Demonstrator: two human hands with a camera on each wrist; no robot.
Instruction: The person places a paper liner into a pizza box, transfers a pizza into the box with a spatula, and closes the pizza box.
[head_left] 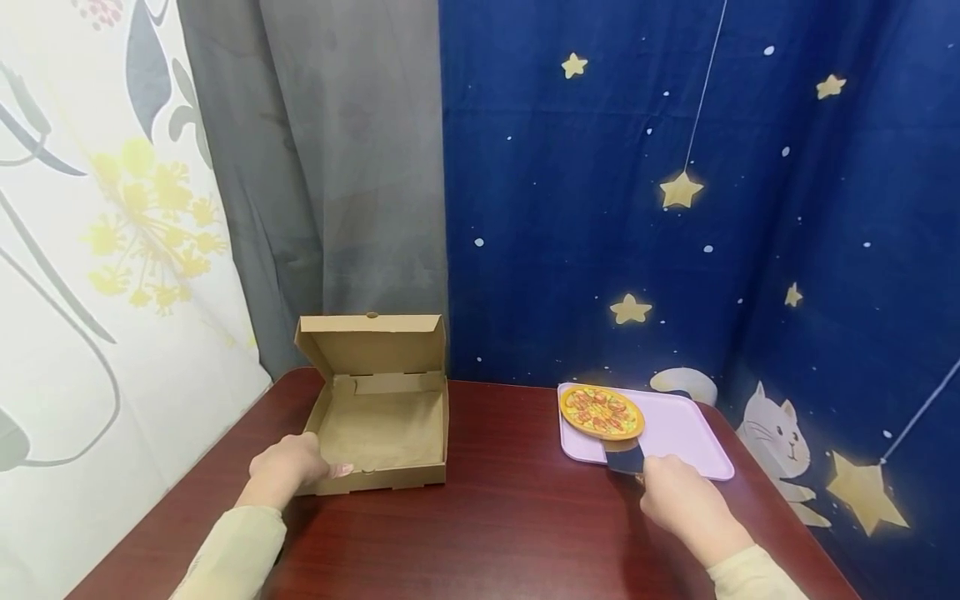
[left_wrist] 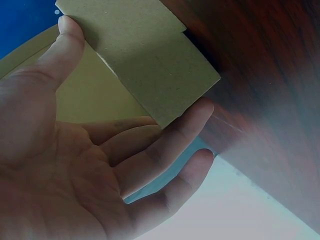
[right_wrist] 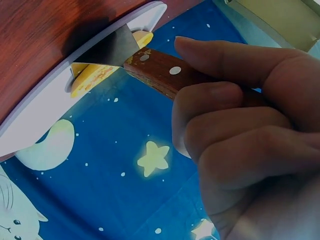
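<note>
A toy pizza [head_left: 602, 411] lies at the left side of a pale pink tray [head_left: 686, 429]. My right hand [head_left: 684, 498] grips the riveted wooden handle [right_wrist: 159, 71] of a spatula [head_left: 625, 459]. Its flat metal blade reaches over the tray to the pizza's near edge, with the blade's tip hidden there. On the left, a brown cardboard pizza box [head_left: 408, 477] stands with its lid raised and nothing inside. My left hand [head_left: 291, 465] holds the box's near left corner, thumb along the front wall and fingers at the left side, as the left wrist view shows.
Both the box and the tray rest on a dark red wooden table [head_left: 495, 517]. Behind it hang a grey curtain [head_left: 375, 167] and a blue curtain [head_left: 540, 208] with stars. A white patterned cloth [head_left: 150, 350] borders the table's left edge.
</note>
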